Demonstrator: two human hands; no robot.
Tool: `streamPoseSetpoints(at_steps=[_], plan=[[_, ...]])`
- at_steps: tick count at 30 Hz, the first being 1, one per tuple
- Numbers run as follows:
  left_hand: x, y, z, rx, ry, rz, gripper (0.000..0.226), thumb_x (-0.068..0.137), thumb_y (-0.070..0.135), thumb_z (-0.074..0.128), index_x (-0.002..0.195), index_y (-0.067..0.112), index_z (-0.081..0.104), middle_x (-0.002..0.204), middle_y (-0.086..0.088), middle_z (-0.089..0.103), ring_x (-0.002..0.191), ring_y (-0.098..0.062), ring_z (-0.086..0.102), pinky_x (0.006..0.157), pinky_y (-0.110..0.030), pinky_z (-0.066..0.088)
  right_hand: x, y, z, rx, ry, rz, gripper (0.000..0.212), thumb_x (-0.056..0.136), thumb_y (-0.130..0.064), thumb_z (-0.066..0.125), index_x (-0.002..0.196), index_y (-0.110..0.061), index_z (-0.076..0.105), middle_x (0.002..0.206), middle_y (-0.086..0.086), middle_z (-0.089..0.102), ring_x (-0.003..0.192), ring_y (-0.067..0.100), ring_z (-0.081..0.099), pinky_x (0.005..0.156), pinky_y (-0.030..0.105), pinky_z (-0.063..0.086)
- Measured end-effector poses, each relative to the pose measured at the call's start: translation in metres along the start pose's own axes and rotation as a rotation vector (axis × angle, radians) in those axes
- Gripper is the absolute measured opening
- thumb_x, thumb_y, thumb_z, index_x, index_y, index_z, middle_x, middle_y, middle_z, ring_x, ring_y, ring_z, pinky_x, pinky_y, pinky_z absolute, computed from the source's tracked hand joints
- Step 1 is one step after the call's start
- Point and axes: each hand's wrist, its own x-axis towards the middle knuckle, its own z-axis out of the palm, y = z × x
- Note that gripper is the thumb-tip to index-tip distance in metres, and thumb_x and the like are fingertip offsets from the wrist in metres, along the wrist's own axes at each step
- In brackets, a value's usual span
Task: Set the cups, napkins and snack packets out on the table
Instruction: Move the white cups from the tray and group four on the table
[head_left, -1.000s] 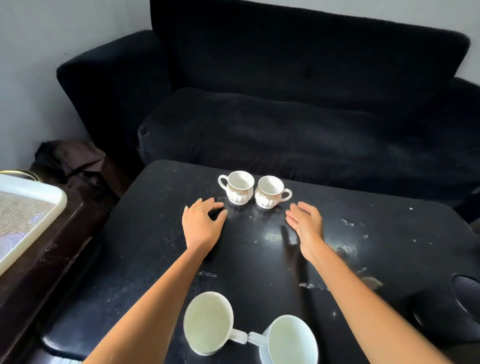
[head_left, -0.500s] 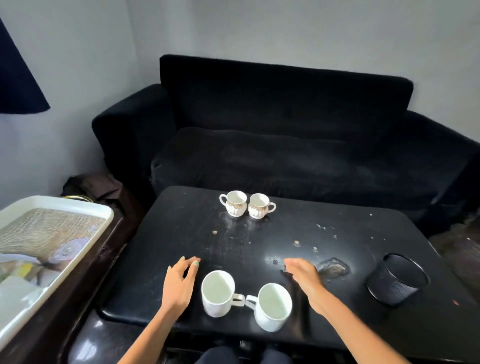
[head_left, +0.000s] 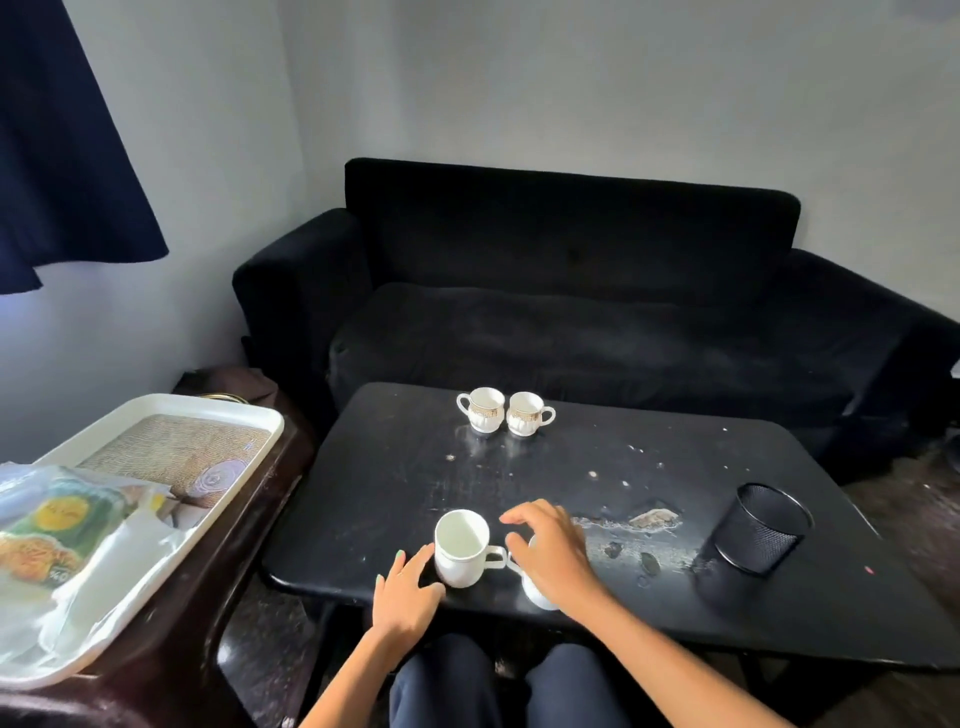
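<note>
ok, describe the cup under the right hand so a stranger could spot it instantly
On the black table, go to the near edge, where two plain white cups sit handle to handle. It's the right-hand cup, mostly hidden under the right hand; its neighbour stands uncovered.

Illumination is soft daylight entering from the left; the wall (head_left: 519, 78) reads evenly grey. The sofa (head_left: 571, 312) is underexposed, with little surface detail. The black table (head_left: 571, 467) carries pale specular sheen near its centre. Wide-angle distortion bends the frame edges. The snack packets (head_left: 57, 525) at lower left are blurred and partly washed out by glare.
</note>
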Motion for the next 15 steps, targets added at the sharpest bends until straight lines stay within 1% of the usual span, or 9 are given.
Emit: streamPoseSetpoints(at_steps=[2,5,8,11,13,15], plan=[[-0.006,0.001,0.001,0.004,-0.005,-0.002,0.069,0.084,0.011,0.049,0.147,0.029,0.029,0.155,0.001,0.03,0.149,-0.015,0.0,0.118,-0.039,-0.007,-0.004,-0.014,0.008,-0.083,-0.088,-0.056,0.032,0.088,-0.026,0.052,0.119,-0.027,0.058,0.121,-0.01,0.055,0.116,0.015,0.045,0.096,0.03,0.032],[-0.011,0.004,0.0,0.029,-0.026,0.008,0.071,0.084,0.012,0.049,0.148,0.03,0.026,0.154,0.002,0.033,0.149,-0.017,0.001,0.118,-0.04,-0.004,-0.007,-0.033,0.019,-0.242,-0.18,-0.029,0.047,0.089,-0.036,0.051,0.133,-0.023,0.046,0.132,-0.002,0.047,0.123,0.023,0.04,0.1,0.037,0.03],[-0.014,0.004,0.0,0.045,-0.041,0.015,0.074,0.082,0.012,0.049,0.149,0.031,0.023,0.152,0.005,0.035,0.149,-0.018,0.002,0.119,-0.041,-0.002,-0.004,-0.046,0.025,-0.35,-0.244,0.002,0.057,0.086,-0.045,0.051,0.136,-0.02,0.038,0.134,0.005,0.043,0.125,0.028,0.037,0.102,0.04,0.03],[-0.015,0.002,-0.001,0.085,-0.038,0.031,0.076,0.081,0.013,0.052,0.149,0.031,0.024,0.152,0.009,0.035,0.149,-0.02,0.006,0.12,-0.041,0.003,0.003,-0.053,0.028,-0.34,-0.308,0.043,0.066,0.085,-0.043,0.054,0.141,-0.016,0.03,0.138,0.009,0.038,0.129,0.03,0.037,0.105,0.042,0.03],[-0.014,0.001,-0.002,0.103,-0.028,0.057,0.075,0.079,0.014,0.052,0.147,0.032,0.028,0.15,0.013,0.037,0.148,-0.018,0.013,0.12,-0.038,0.009,0.008,-0.058,0.029,-0.338,-0.322,0.069,0.07,0.086,-0.043,0.056,0.142,-0.014,0.027,0.139,0.01,0.038,0.13,0.03,0.038,0.105,0.042,0.03],[-0.014,0.001,-0.002,0.108,0.003,0.074,0.071,0.077,0.017,0.053,0.143,0.033,0.035,0.145,0.015,0.044,0.145,-0.014,0.023,0.118,-0.033,0.017,0.013,-0.062,0.031,-0.368,-0.316,0.08,0.07,0.085,-0.046,0.058,0.141,-0.013,0.029,0.137,0.01,0.041,0.129,0.029,0.041,0.105,0.041,0.03]])
